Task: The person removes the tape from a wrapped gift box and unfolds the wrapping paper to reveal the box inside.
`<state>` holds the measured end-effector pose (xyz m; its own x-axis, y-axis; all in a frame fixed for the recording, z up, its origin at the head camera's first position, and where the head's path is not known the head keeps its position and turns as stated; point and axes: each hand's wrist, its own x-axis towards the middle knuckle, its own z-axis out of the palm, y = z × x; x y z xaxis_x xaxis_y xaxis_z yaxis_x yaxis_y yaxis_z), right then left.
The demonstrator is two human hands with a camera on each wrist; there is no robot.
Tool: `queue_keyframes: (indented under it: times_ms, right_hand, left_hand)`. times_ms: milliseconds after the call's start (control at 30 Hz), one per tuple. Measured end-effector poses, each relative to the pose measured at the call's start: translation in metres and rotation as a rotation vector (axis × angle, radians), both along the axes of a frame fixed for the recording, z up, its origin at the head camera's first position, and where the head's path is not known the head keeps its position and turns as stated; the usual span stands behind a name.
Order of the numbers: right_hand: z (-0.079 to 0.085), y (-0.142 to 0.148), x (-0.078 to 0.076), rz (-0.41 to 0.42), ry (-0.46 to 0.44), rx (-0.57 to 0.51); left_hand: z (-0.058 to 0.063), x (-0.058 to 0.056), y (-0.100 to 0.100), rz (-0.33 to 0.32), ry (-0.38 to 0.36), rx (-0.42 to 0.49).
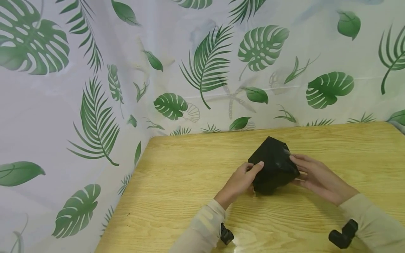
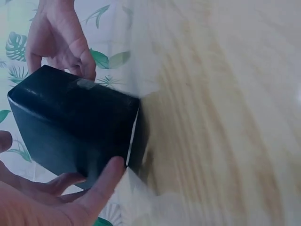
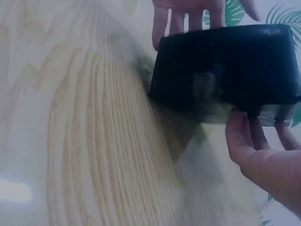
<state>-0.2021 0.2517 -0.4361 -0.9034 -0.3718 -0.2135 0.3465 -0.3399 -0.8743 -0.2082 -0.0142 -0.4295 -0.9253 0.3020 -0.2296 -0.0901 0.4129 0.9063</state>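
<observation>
Both hands hold one black box (image 1: 273, 167) between them. The left hand (image 1: 238, 181) grips its left side, thumb laid over the face toward the person and other fingers partly hidden by it; the right hand (image 1: 319, 177) holds the right-hand edge, one fingertip against it and lower fingers partly behind. The gap between the hands is just the box's width.

The box is tilted: in the head view one corner points up and away toward the leaf-print sheet (image 1: 259, 80), another down toward the person. Both wrist views show its longer sides lying crosswise to the line between the hands, from the table side toward the sheet; in the head view, foreshortening leaves the long axis unclear. It sits over the wood-grain table (image 1: 177, 196), right of the tabletop's middle; whether its lowest corner touches is hard to tell.

Farther back along the arms come a left sleeve (image 1: 200, 226) and right sleeve (image 1: 373, 218), with a black wrist device (image 1: 226, 234) beside the left one.
</observation>
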Motion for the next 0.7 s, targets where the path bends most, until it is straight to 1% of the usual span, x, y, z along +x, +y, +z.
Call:
queue_keyframes:
  times_ms: [100,167,267,333,467,600,700]
  right_hand:
    - [0.004,-0.002,0.001,0.004,0.008,-0.003]
    - [0.005,-0.004,0.001,0.011,0.013,-0.008]
    - [0.006,-0.007,0.000,0.027,0.038,0.023]
    - [0.006,-0.009,0.000,0.044,0.055,0.061]
    - [0.007,-0.015,-0.001,0.062,0.052,0.170]
    - [0.008,-0.019,0.000,0.107,0.091,0.261]
    - [0.009,-0.021,0.000,0.141,0.139,0.284]
  left_hand:
    - [0.004,-0.002,0.002,-0.014,-0.052,0.043]
    - [0.006,-0.004,0.004,-0.008,-0.066,0.046]
    - [0.007,-0.007,0.006,0.006,-0.080,0.075]
    - [0.007,-0.009,0.007,0.008,-0.096,0.125]
    - [0.005,-0.011,0.010,0.027,-0.131,0.220]
    - [0.003,-0.010,0.010,0.067,-0.144,0.245]
    - [0.001,-0.011,0.010,0.065,-0.159,0.268]
